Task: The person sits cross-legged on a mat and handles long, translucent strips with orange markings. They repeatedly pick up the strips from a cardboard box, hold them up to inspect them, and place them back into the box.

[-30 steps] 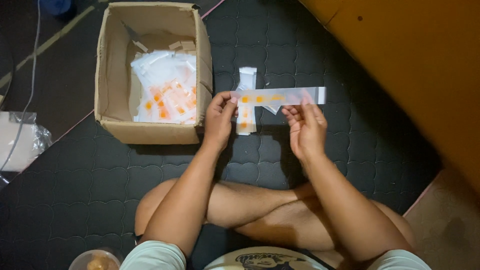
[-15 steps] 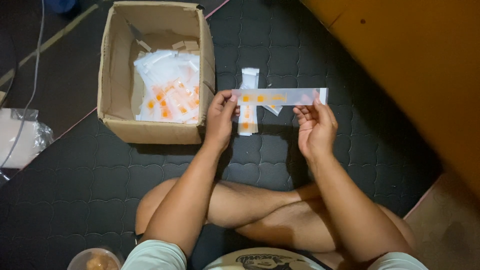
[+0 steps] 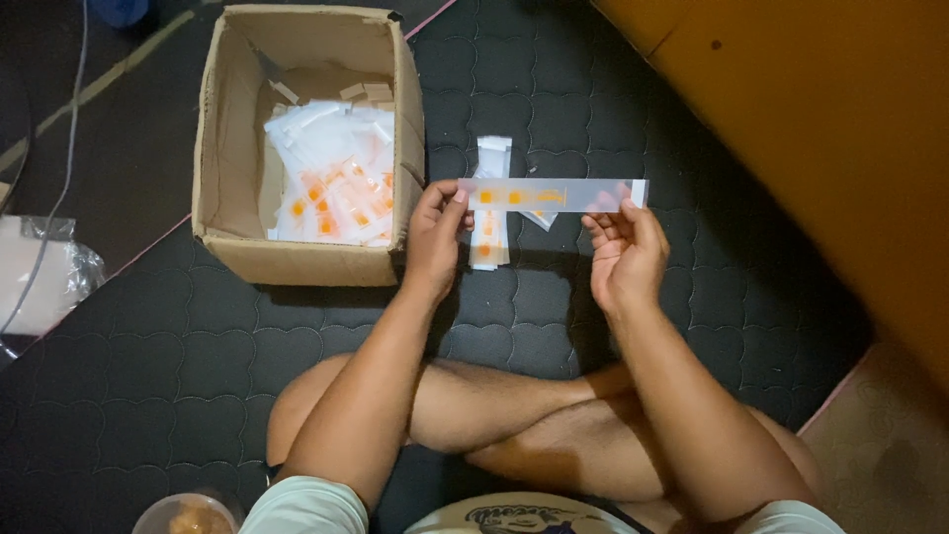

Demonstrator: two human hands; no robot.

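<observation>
My left hand (image 3: 437, 232) pinches the left end of a long clear plastic strip (image 3: 554, 194) with small orange squares printed on it. My right hand (image 3: 623, 247) holds the strip's right end from below, so it stretches level between both hands. Under the strip, a similar strip (image 3: 489, 203) lies lengthwise on the dark quilted mat (image 3: 514, 326), with another small piece (image 3: 541, 218) beside it. I sit cross-legged on the mat.
An open cardboard box (image 3: 232, 158) at upper left holds several clear packets with orange squares (image 3: 331, 188). A yellow-orange wall or panel (image 3: 820, 129) runs along the right. A plastic bag (image 3: 40, 277) lies at far left, a round container (image 3: 188, 514) at bottom left.
My right hand has slid outward along the strip toward its right end. The left hand and the strip have stayed nearly in place.
</observation>
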